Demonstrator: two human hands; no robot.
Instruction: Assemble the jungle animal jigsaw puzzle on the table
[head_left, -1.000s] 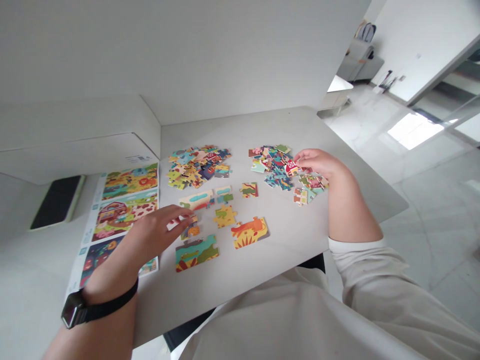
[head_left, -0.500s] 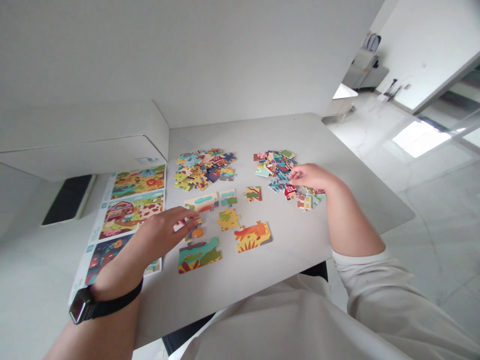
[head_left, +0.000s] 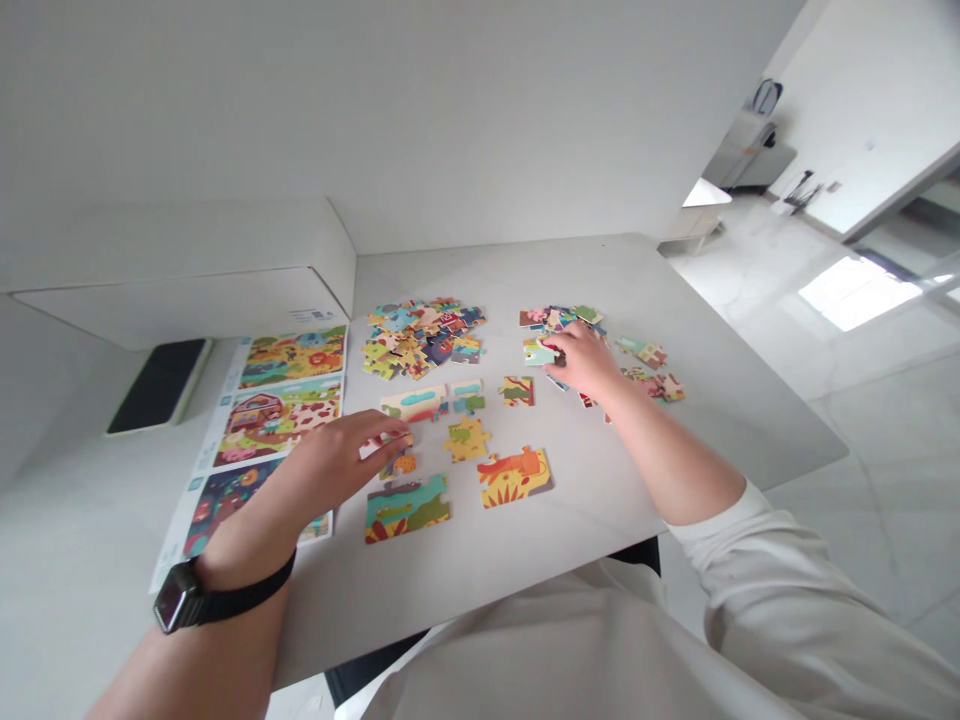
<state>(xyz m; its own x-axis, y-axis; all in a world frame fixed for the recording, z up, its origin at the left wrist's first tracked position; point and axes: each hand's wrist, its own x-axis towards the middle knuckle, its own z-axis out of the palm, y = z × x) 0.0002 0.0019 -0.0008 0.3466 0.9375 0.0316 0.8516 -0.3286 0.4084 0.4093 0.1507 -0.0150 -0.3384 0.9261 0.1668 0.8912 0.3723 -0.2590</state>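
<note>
My left hand [head_left: 330, 465] lies on the table with fingers stretched toward a small puzzle piece [head_left: 397, 463], its fingertips on a pale piece beside it. My right hand [head_left: 581, 362] rests on the right heap of puzzle pieces [head_left: 559, 325], fingers curled on a piece there that I cannot make out. A second heap of pieces [head_left: 424, 337] lies at the back middle. Joined sections sit in front: a green-blue one [head_left: 407, 507], an orange-yellow one [head_left: 514, 477] and a pale strip [head_left: 412, 403].
A picture sheet [head_left: 270, 420] with three puzzle images lies at the left beside a black phone [head_left: 159, 384]. A white box [head_left: 187, 270] stands behind them. The grey table [head_left: 637, 290] ends at the right, with floor beyond. My black wrist watch [head_left: 180, 600] shows.
My right hand has moved left across the right heap, leaving a few pieces spread to its right. The left hand has stayed by the small piece. The view has shifted slightly.
</note>
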